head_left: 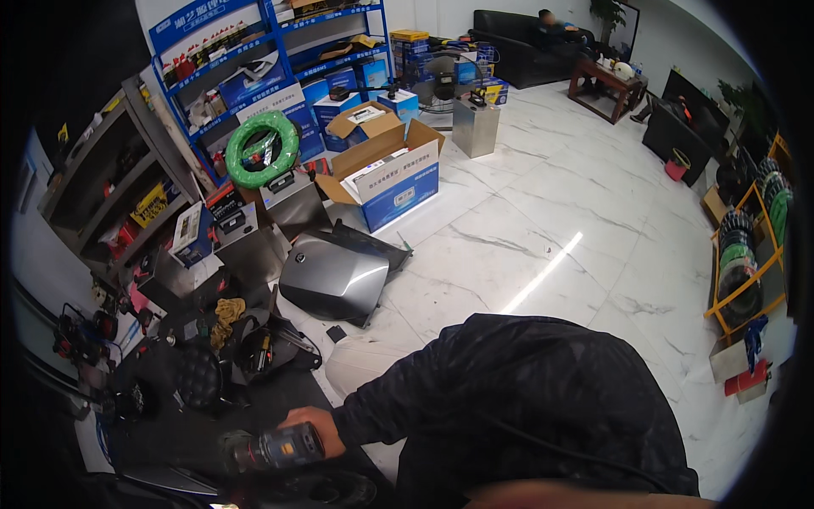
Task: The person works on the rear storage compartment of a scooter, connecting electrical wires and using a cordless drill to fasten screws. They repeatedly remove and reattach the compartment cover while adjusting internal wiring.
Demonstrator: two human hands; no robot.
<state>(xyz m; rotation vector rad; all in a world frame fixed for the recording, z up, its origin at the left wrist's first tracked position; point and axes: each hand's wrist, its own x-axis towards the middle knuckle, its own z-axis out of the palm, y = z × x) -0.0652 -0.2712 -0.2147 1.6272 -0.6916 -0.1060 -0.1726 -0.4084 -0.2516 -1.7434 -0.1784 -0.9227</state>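
Note:
My right hand (312, 427), at the end of a dark sleeve, grips a dark cordless power tool (280, 448) with a small orange patch on it. The tool is over a dark mat-like surface (153, 441), above dark parts at the lower edge. Behind it lie a black quilted item (199, 377), a black open piece with tools inside (263, 352) and crumpled yellow-brown gloves or cloth (227, 318). A beige-clothed leg (365, 365) shows beside my forearm. My left hand is not recognisable; a blurred skin-coloured shape at the lower edge cannot be made out.
A grey panel (331, 276), open cartons (398, 191), metal cases (475, 127) and a green coil (263, 127) stand on the tiled floor (543, 204) by blue shelving (195, 76). A yellow rack of tyres (738, 280) is right; another person (547, 34) sits on a sofa.

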